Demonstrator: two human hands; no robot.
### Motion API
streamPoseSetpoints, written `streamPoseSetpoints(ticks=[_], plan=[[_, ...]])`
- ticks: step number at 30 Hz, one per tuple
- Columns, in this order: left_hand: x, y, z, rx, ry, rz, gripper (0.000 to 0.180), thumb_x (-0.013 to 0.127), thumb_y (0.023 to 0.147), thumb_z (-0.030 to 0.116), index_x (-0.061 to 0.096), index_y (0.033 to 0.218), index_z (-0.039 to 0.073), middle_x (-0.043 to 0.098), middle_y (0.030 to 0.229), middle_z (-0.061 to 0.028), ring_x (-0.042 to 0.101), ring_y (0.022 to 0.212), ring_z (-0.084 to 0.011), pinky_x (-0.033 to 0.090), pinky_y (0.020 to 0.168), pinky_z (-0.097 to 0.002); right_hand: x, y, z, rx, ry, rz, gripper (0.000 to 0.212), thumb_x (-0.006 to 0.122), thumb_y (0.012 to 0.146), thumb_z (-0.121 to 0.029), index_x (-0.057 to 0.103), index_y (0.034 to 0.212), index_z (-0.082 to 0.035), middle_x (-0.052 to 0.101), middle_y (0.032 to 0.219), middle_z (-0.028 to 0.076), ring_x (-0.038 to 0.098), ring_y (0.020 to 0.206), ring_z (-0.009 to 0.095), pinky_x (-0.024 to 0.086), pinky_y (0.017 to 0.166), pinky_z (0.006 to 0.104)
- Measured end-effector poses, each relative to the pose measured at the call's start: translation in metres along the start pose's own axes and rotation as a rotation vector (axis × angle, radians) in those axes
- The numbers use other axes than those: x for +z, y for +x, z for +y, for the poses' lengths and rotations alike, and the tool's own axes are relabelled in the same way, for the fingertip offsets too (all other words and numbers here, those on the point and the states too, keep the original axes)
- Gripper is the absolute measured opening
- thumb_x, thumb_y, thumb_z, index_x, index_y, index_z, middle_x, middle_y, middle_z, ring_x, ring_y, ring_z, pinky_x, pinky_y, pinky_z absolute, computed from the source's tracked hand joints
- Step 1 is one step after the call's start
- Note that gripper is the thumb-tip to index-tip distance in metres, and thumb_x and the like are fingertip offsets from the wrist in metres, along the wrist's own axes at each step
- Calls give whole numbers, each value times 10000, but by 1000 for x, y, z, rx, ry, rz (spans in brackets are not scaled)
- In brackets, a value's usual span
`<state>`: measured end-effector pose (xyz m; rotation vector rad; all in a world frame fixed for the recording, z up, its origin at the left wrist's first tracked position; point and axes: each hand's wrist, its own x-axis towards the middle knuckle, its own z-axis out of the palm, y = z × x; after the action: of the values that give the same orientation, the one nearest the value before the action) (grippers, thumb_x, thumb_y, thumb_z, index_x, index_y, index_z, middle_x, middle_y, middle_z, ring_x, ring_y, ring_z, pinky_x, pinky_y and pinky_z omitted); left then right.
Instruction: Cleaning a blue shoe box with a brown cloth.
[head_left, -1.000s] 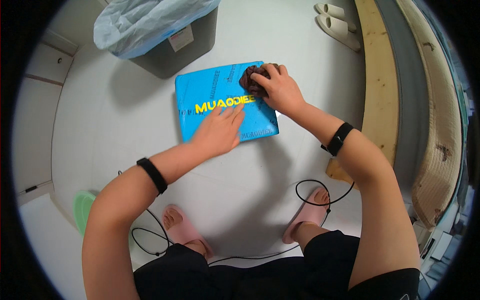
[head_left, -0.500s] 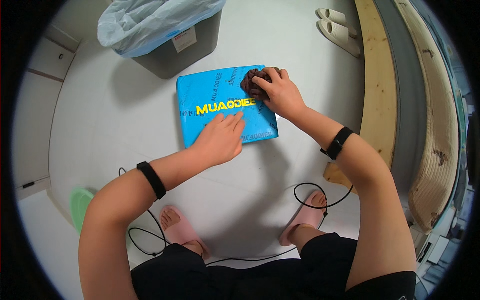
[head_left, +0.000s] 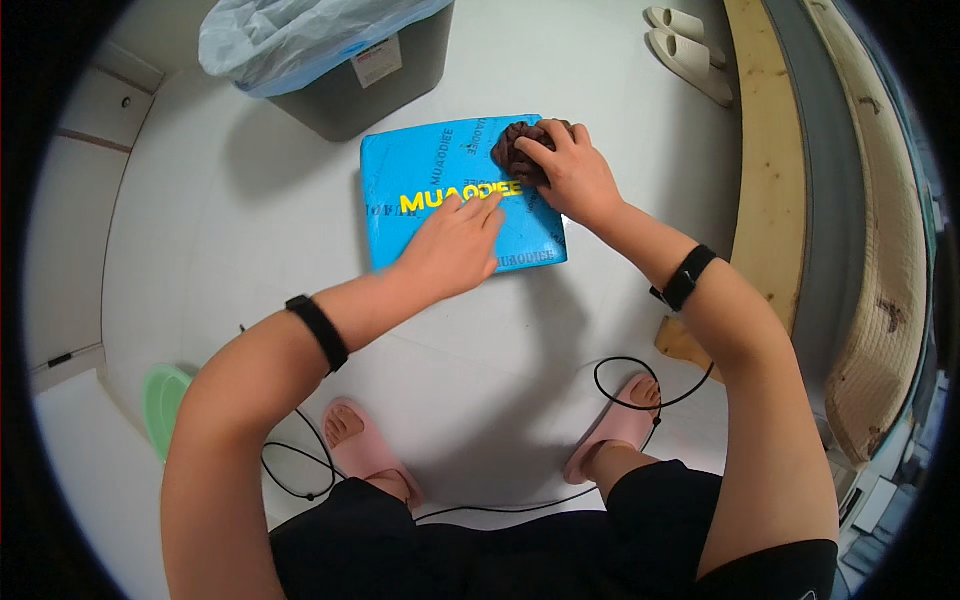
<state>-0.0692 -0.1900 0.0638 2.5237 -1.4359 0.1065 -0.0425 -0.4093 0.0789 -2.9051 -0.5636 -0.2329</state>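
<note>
A blue box [head_left: 395, 242], its top printed with dark lettering and a larger yellow word, lies flat on the floor ahead of me. My right hand [head_left: 581, 178] is closed over a bunched dark brown cloth [head_left: 514, 158] pressed to the box's far right corner. The fingertips on its far side are partly hidden. Over the near middle of the lid, my left hand [head_left: 455, 245] has its fingers stretched out, the tips over the yellow lettering. It holds nothing, and the fingers are slightly blurred.
Beyond the box stands a grey bin [head_left: 400, 85] with a pale blue liner. Cream slippers [head_left: 690, 65] and a wooden bed frame [head_left: 770, 170] are at right. A black cable [head_left: 597, 375] loops by my pink slippers [head_left: 360, 440]; a green basin [head_left: 160, 405] is at left.
My left hand has slid a little farther up the box lid, away from me. The right hand keeps its place on the cloth. The whole view has shifted slightly.
</note>
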Motion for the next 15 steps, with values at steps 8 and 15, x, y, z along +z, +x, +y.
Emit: streamPoseSetpoints(ticks=[8, 15], plan=[[-18, -48, 7, 42, -32, -135, 308, 605, 795, 149, 562, 1056, -9, 558, 1198, -175, 543, 990, -284, 403, 874, -410, 7, -3, 8, 12, -22, -54, 574, 755, 660, -93, 563, 1187, -215, 497, 1251, 87, 503, 1096, 357, 552, 827, 405], [-31, -81, -27, -393, -567, 61, 131, 575, 881, 25, 531, 1001, -5, 580, 946, -138, 589, 887, -272, 484, 792, -356, 0, -2, -2, 34, -39, -69, 587, 766, 653, -83, 561, 1183, -230, 495, 1253, 80, 496, 1115, 339, 557, 842, 402]])
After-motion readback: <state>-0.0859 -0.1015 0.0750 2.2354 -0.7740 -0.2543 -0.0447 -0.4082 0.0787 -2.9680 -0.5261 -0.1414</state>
